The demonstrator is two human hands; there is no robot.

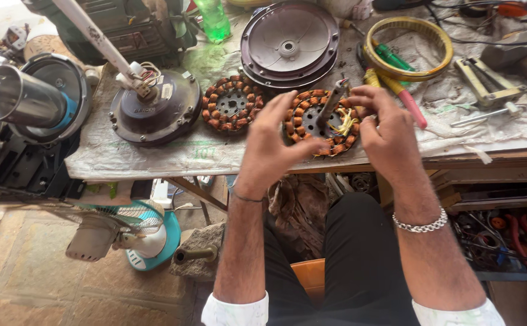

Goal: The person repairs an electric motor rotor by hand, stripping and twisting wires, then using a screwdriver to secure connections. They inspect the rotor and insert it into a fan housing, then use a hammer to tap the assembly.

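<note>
- Broadly, a workbench draped with a pale sheet is seen, with a dark motor housing at its left.
- Behind, a round metal cover is laid flat.
- Beside a second stator, a copper-wound stator is held tilted at the bench's front edge.
- Its near rim is gripped by the left hand.
- Its right side is clasped by the right hand.

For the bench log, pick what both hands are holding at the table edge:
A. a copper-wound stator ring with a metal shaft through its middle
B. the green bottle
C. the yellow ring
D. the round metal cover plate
A: the left hand and right hand grip the copper-wound stator from either side, its shaft standing up from its middle.
</note>
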